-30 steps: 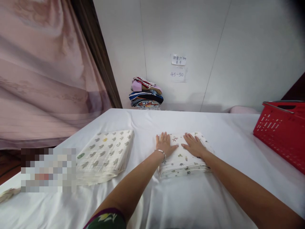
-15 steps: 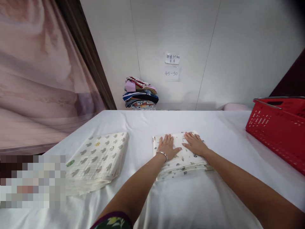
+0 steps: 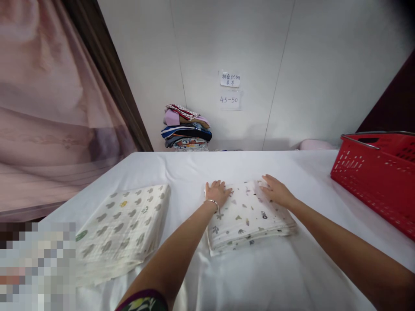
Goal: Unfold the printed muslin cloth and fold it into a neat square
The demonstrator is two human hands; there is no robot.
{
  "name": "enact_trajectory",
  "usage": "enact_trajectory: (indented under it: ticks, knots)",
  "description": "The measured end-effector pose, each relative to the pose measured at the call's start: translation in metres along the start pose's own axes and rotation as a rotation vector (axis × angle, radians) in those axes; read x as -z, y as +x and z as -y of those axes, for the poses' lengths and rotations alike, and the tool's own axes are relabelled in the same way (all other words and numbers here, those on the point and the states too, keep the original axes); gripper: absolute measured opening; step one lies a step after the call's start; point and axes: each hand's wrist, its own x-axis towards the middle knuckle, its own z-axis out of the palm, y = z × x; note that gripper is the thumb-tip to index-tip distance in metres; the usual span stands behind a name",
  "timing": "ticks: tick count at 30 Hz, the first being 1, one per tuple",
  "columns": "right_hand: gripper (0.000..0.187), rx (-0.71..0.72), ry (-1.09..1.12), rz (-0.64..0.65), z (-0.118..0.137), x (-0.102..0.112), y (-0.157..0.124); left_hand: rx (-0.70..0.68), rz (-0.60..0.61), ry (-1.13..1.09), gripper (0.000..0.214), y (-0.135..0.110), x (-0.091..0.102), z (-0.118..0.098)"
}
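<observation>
A folded white cloth with small printed figures (image 3: 248,216) lies in the middle of the white-covered table (image 3: 259,276). My left hand (image 3: 216,191) rests flat on its far left corner, fingers stretched out, a bracelet at the wrist. My right hand (image 3: 275,190) lies flat on its far right corner, fingers spread. A second folded cloth with grey-green shapes (image 3: 123,226) lies to the left, apart from both hands.
A red plastic basket (image 3: 378,172) stands at the table's right edge. A stack of folded colourful clothes (image 3: 186,128) sits by the wall behind the table, under paper notes (image 3: 230,90). A pink curtain (image 3: 48,108) hangs at the left.
Both hands have slid apart from the middle of the printed cloth to its far corners. The view has shifted slightly, so everything sits a little further left.
</observation>
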Motion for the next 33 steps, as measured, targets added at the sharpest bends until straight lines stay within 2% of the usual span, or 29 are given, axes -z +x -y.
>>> enact_trajectory:
  ticks: [3,5,8,11,13,16,21,23,25,28,30,33]
  knots:
    - [0.066,-0.281,0.176,0.088,-0.018,0.003,-0.015,0.021,0.095,-0.007,0.053,0.019,0.009,0.013]
    - [0.072,-0.382,0.248,0.159,-0.026,0.001,-0.028,-0.003,0.154,-0.022,0.052,0.029,0.013,0.018]
    - [0.077,-0.383,0.266,0.174,-0.031,-0.005,-0.046,-0.023,0.232,-0.052,0.05,0.036,0.017,0.024]
    - [0.078,-0.364,0.243,0.178,-0.032,-0.009,-0.053,0.005,0.266,-0.085,0.05,0.027,0.021,0.033]
    - [0.079,-0.342,0.263,0.219,-0.029,-0.007,-0.048,0.045,0.267,-0.105,0.051,0.015,0.023,0.041]
    - [0.082,-0.293,0.315,0.281,-0.018,-0.002,-0.024,0.111,0.258,-0.12,0.051,-0.006,0.027,0.053]
    - [0.082,-0.198,0.368,0.257,0.006,-0.007,0.03,0.223,0.161,-0.102,0.047,-0.03,0.026,0.072]
    - [0.077,-0.183,0.41,0.244,0.01,-0.012,0.04,0.265,0.12,-0.114,0.047,-0.034,0.023,0.079]
    - [0.064,-0.19,0.452,0.217,0.009,-0.015,0.04,0.279,0.073,-0.127,0.047,-0.037,0.02,0.083]
    - [0.045,-0.216,0.507,0.165,-0.002,-0.011,0.028,0.204,-0.099,-0.073,0.042,-0.042,0.02,0.08]
    - [0.039,-0.247,0.52,0.139,-0.011,-0.004,0.017,0.104,-0.225,-0.062,0.036,-0.05,0.02,0.068]
    - [0.03,-0.293,0.501,0.117,-0.021,0.008,0.001,-0.114,-0.261,-0.184,0.027,-0.072,0.019,0.036]
